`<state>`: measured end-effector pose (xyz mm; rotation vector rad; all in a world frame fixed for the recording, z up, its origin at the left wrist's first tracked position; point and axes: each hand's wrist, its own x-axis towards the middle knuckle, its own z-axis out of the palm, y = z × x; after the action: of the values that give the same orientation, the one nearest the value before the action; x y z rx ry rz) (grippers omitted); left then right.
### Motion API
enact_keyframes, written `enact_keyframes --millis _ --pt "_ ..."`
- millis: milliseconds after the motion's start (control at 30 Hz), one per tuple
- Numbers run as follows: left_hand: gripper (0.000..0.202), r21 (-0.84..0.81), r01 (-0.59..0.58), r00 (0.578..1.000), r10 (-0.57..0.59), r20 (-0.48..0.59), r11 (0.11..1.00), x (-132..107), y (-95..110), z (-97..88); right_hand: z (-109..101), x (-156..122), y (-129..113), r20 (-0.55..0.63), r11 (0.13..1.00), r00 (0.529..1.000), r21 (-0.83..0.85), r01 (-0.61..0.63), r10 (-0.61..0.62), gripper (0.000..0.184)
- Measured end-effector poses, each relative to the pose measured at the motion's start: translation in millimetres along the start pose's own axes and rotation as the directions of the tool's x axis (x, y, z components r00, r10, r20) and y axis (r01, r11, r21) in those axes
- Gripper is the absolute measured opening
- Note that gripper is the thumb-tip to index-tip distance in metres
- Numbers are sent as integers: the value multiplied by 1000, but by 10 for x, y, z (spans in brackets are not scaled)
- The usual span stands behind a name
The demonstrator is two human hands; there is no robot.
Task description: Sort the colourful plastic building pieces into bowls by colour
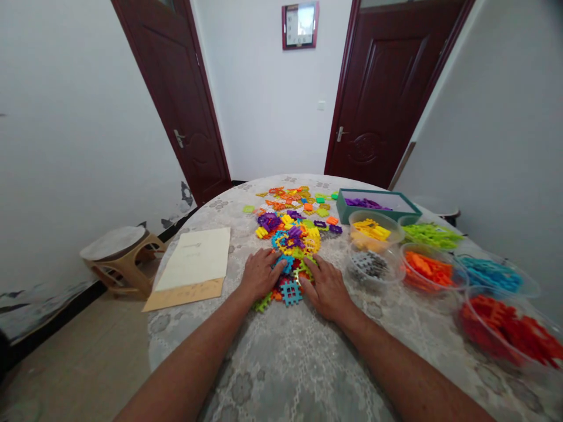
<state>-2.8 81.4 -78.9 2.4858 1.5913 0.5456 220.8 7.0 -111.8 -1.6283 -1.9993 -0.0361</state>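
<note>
Both hands rest palm down on the near end of a heap of interlocking plastic building pieces (295,239) on the bench (299,363), the left hand (260,274) at its left edge and the right hand (326,286) at its right, fingers and thumbs spread with no visible grip on any piece. The heap's long axis runs straight away from the person, starting between the hands and thinning into scattered pieces beyond the fingertips. In the gap between the hands, at the near edge, lies a blue lattice square (291,292), closer to the right thumb than to the left hand; a green piece (263,302) sits just on the near side of the left hand. Well to the left hand's left are paper sheets (197,258); to the right hand's right stands a tub of grey pieces (369,265), with a green-sided box (404,202) farther beyond
</note>
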Motion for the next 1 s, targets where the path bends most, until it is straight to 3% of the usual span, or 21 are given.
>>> enact_keyframes --millis 200,500,733,867,1000 --pt "43 5 79 996 -79 -48 997 -273 383 100 -78 13 -23 -14 993 1000 119 21 -20 30" --pt "35 -26 161 979 -163 -121 987 -576 915 182 -106 52 46 -62 970 998 244 -1 16 22" --pt "37 -190 42 991 -65 -114 981 -805 1003 200 -89 38 86 -74 923 995 383 -38 71 18" --pt "57 -305 -8 994 -25 -103 952 -995 971 188 -94 26 73 -93 897 984 432 -96 150 18" --pt "81 -294 9 999 -18 -27 956 -1238 926 179 -129 9 134 -69 860 978 491 -139 197 35"
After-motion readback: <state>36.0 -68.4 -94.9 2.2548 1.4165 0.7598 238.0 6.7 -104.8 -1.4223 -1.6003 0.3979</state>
